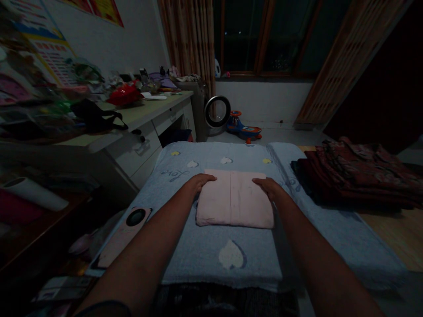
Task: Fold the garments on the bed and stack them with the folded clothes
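Note:
A pale pink shirt point(235, 200), folded into a neat rectangle with its button placket up the middle, lies on a blue blanket point(211, 259) with heart prints. At its far left corner is my left hand point(201, 180), thumb on top and the other fingers hidden at the side or underneath. My right hand point(268, 186) grips the far right corner in the same way. Both arms reach forward, one on each side of the shirt.
A stack of dark red folded clothes point(357, 176) sits on the right. On the left lies a phone point(124, 237) with a round camera, near a cluttered desk point(142, 119). A washing machine with its round door point(217, 112) open and a blue ride-on toy point(243, 128) stand beyond.

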A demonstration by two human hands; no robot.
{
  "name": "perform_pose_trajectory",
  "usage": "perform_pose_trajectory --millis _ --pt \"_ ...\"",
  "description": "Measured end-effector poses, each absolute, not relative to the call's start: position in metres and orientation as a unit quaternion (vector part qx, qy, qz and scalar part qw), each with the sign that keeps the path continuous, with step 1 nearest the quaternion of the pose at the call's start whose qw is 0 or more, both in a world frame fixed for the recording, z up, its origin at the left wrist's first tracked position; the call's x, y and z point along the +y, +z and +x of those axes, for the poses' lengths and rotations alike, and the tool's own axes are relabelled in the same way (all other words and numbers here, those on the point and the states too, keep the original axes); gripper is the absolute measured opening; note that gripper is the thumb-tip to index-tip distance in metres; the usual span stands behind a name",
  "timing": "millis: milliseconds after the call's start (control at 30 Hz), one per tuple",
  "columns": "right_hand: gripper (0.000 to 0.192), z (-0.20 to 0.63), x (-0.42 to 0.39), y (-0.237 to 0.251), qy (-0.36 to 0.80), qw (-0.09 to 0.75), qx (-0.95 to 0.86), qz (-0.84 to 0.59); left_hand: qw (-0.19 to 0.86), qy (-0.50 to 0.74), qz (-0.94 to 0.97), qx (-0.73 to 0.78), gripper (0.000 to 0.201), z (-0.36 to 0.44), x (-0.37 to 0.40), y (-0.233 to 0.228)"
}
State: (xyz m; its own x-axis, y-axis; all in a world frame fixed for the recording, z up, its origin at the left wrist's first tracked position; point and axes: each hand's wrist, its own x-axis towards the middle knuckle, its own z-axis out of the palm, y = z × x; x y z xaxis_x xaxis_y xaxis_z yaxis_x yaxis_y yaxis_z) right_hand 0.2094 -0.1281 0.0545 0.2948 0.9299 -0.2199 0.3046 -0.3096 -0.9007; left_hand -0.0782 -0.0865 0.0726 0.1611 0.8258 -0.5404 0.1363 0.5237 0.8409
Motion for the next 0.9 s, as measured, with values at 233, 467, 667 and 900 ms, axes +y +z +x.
perform_pose_trajectory --millis 233,467,667,900 --pt "0.033 0.223 -0.14 0.098 0.6 0.46 -0.357 -0.549 0.689 0.383 0.432 0.438 0.046 -0.083 -0.094 0.106" --pt "0.048 0.239 -0.138 0.148 0.518 0.541 -0.508 -0.425 0.437 0.553 0.592 0.391 0.042 -0.088 -0.106 0.151" --pt "0.034 0.265 -0.205 0.083 0.484 0.31 -0.664 -0.478 0.311 0.323 0.786 0.427 0.028 -0.125 -0.184 0.072" --pt "0.038 0.285 -0.239 0.078 0.36 0.201 -0.738 -0.535 0.212 0.125 0.867 0.432 0.054 -0.16 -0.226 0.064"
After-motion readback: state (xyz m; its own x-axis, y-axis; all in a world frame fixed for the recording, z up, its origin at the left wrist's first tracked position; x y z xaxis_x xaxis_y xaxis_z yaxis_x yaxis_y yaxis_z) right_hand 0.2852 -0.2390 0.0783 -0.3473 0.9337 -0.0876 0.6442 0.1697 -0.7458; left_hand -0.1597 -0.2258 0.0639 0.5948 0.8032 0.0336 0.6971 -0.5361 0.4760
